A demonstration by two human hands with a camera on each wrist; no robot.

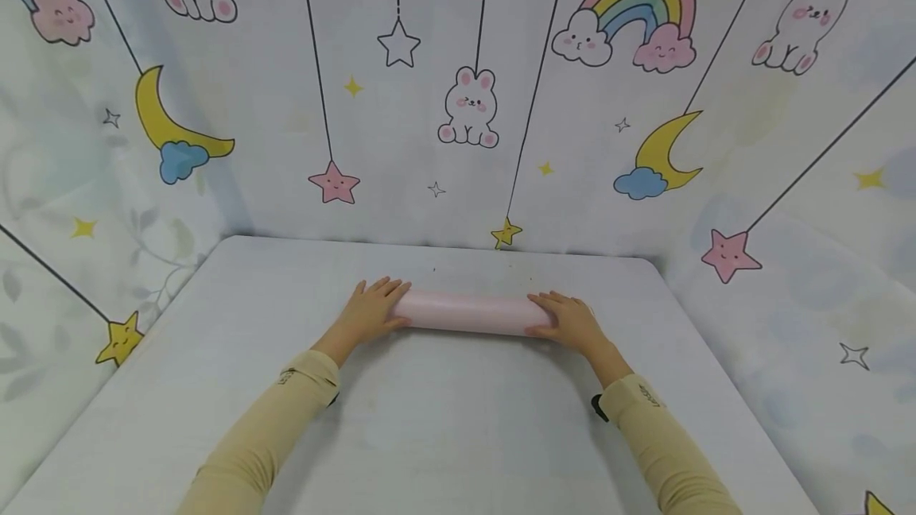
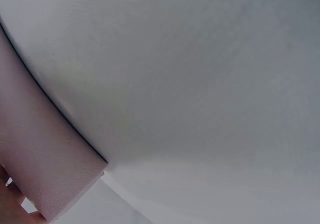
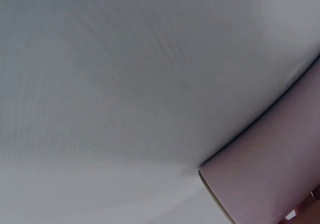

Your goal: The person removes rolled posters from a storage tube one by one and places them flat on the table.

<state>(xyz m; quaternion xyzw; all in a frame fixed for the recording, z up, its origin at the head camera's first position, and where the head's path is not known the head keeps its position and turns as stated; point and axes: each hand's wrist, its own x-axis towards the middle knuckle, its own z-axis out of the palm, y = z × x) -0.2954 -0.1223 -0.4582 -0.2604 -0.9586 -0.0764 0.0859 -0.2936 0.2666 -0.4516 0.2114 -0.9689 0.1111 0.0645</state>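
Observation:
A pink roll (image 1: 472,313) with a finely creased, leather-like surface lies crosswise on the white table, toward its far side. My left hand (image 1: 370,311) grips its left end, fingers over the far side and thumb on the near side. At the right end my right hand (image 1: 571,323) holds it the same way. The left wrist view shows one end of the pink roll (image 2: 45,149), with fingertips at the lower left corner. In the right wrist view the other end of the roll (image 3: 270,164) has a tan edge, and a bit of the hand shows below it.
The white table (image 1: 444,420) has rounded far corners. Printed cloth walls with rabbits, moons and stars stand close behind the table (image 1: 415,213) and along both sides.

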